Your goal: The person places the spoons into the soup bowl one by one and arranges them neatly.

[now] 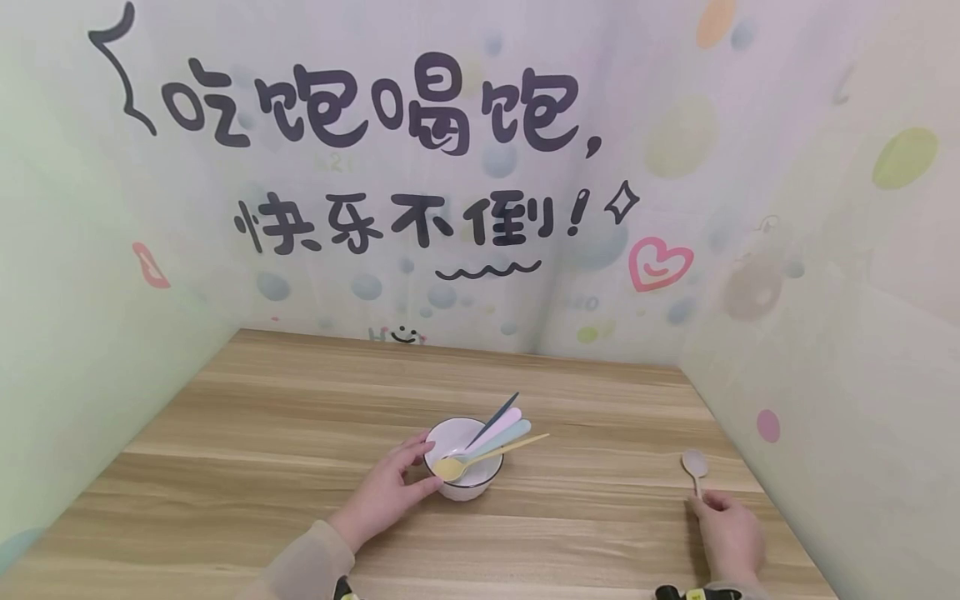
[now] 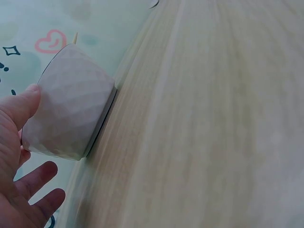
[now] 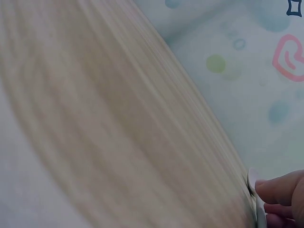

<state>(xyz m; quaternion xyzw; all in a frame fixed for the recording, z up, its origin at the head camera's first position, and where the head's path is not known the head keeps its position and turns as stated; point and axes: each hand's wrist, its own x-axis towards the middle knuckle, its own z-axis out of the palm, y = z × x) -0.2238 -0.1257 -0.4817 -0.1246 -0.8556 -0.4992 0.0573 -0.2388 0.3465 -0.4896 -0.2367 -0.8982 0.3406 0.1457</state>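
Observation:
A white bowl (image 1: 463, 492) with a dark rim stands on the table, its outside showing a faceted pattern in the left wrist view. My left hand (image 1: 390, 490) holds it by the left side, thumb in front near the rim and fingers behind. Leaning in the bowl are a yellow spoon (image 1: 452, 468), a light blue utensil (image 1: 516, 431), a pink one (image 1: 504, 423) and a dark blue one (image 1: 501, 412); the lower ends of these three are hidden. Far to the right, my right hand (image 1: 731, 537) pinches the handle of a beige spoon (image 1: 695, 463) close to the tabletop.
The wood-grain table (image 1: 315, 400) runs back to a printed wall cloth (image 1: 420, 300) with dark lettering. Pale side walls rise along the left and right table edges, the right wall (image 1: 825, 400) close beside my right hand.

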